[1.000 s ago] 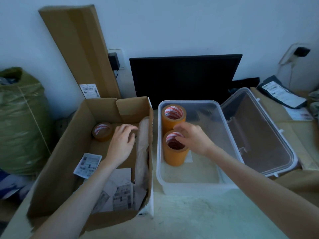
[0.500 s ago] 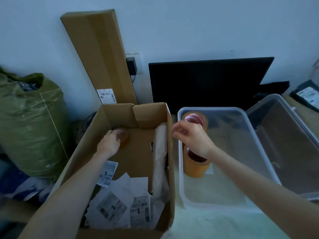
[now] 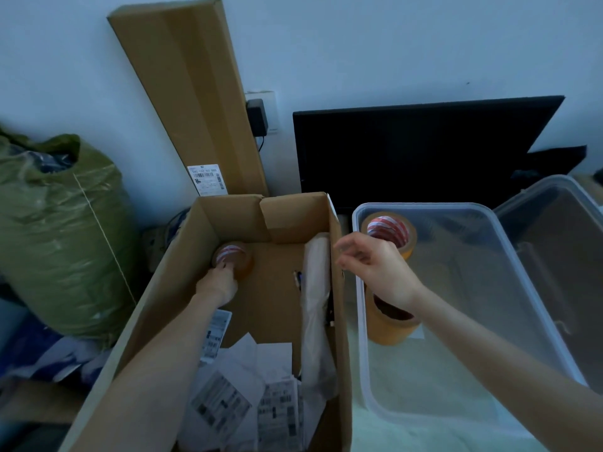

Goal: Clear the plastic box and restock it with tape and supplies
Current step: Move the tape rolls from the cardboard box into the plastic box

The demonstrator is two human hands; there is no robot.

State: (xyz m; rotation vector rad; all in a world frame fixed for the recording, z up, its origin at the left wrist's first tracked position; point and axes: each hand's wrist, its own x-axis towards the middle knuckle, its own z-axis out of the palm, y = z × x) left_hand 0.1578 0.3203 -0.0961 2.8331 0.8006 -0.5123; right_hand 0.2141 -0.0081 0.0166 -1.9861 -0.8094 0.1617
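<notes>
1. Closest to me, shipping labels litter the near end of the cardboard box.
2. My right hand hangs over the rim of the plastic box, fingers loosely curled, holding nothing, above two orange tape rolls: the near roll and the far roll.
3. Deeper in the cardboard box, my left hand reaches the brown tape roll, fingertips on it; whether I'm gripping, I can't tell.
4. It looks stiff and light, red-striped core; I'd hook the core or pinch across the rim.

Left hand on, perhaps gripping, a tape roll inside the cardboard box; right hand loosely curled over the plastic box.
</notes>
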